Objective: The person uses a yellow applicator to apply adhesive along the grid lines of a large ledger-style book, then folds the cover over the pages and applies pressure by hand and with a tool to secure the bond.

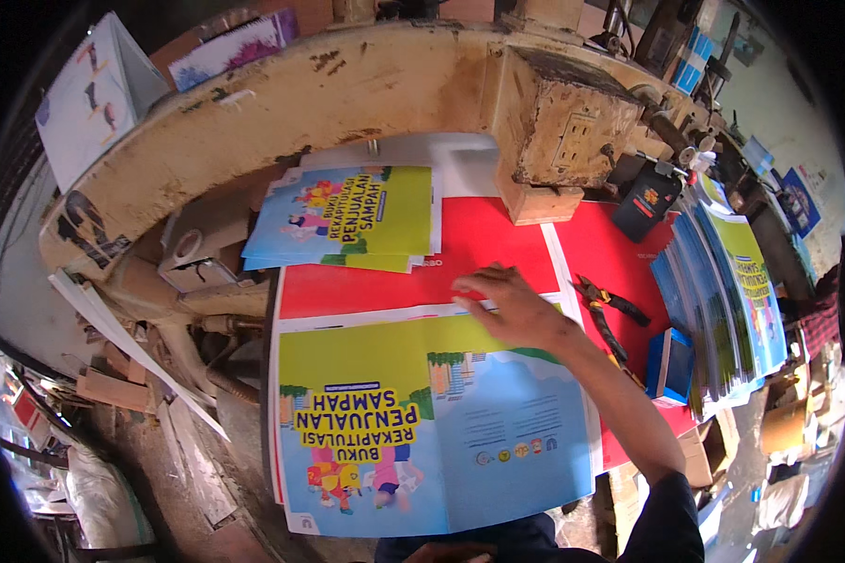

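An unfolded booklet cover, green and blue with cartoon figures, lies upside down to me on the work surface. Over its far edge is my right hand, fingers apart and slightly bent, holding nothing. Only a strip of my left hand shows at the lower edge, near my lap; its fingers cannot be made out. Beyond the cover, a small pile of folded booklets rests on the red sheet. A taller stack of booklets stands at the right.
Pliers with dark and yellow handles lie right of my hand, near a small blue box. A black box-shaped device sits farther back. The worn cream machine arm curves over the far side, its head hanging above the sheet.
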